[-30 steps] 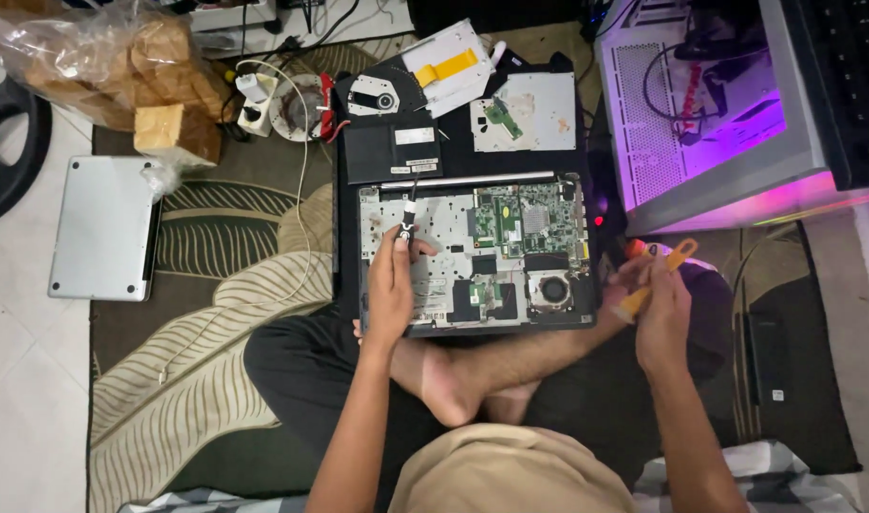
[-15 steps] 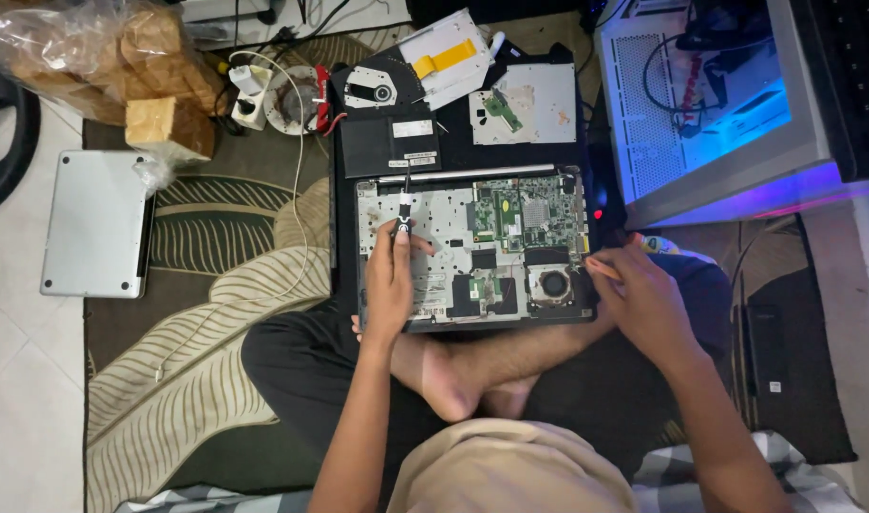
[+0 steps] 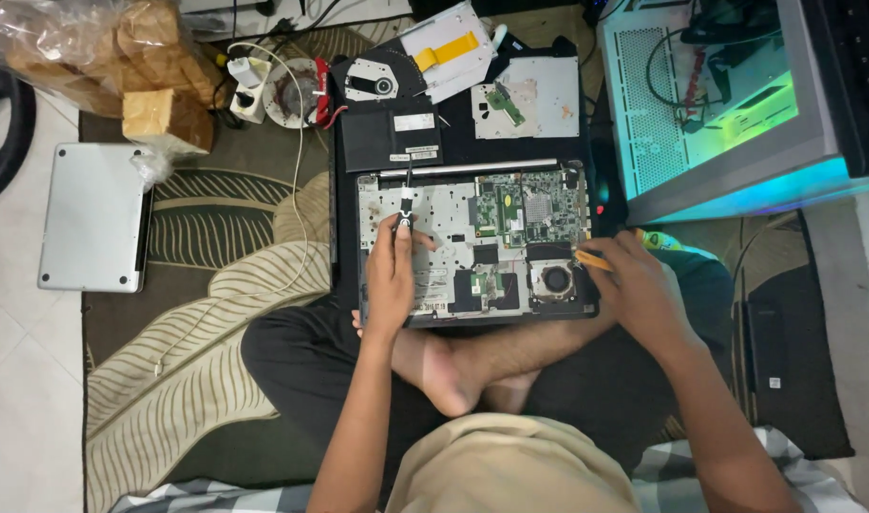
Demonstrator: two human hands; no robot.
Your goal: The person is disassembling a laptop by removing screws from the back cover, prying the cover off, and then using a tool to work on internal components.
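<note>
Laptop chassis (image 3: 425,285), opened, rests on the seated person's crossed legs; its long axis runs left to right across the lap, directly ahead of both hands. Green mainboard (image 3: 529,209) occupies the right half, with the round cooling fan (image 3: 555,280) at the near right corner. Left hand (image 3: 389,275) lies on the bare left half, fingertips pinching a small dark tool (image 3: 406,204) that stands roughly along the far-near line, tip toward the hinge edge. Right hand (image 3: 639,290) is closed around an orange-handled screwdriver (image 3: 591,258), whose tip points left toward the board's right edge, just beside the fan. Right hand is the nearer to fan and board; left hand is well apart from them.
</note>
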